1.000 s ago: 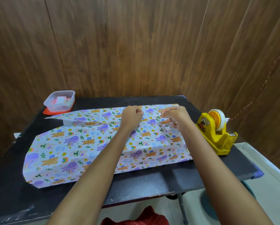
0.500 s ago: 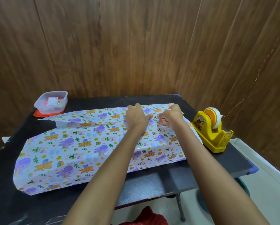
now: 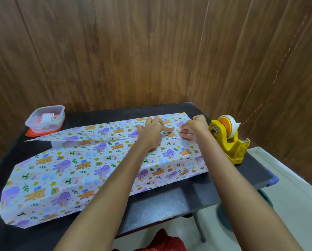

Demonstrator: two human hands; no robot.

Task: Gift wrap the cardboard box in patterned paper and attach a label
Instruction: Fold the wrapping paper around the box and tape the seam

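Note:
A long box wrapped in patterned paper [image 3: 104, 165] with elephants, bears and rainbows lies across the black table [image 3: 169, 205]. The paper's upper flap overlaps along the top and sticks out loose at the left [image 3: 48, 138]. My left hand [image 3: 151, 131] presses flat on the seam near the box's right end, index finger stretched to the right. Just beside it, my right hand [image 3: 193, 127] has curled fingers pinching at the flap's edge; I cannot tell whether clear tape is between them.
A yellow tape dispenser [image 3: 227, 140] stands right of the box, close to my right wrist. At the back left a clear plastic tub [image 3: 44, 118] with small cards sits on a red lid. Wooden walls close in behind and to the right.
My left hand has gone from a fist to flat fingers pressing on the seam. My right hand has stayed at the flap's edge. My head has moved, shifting the view.

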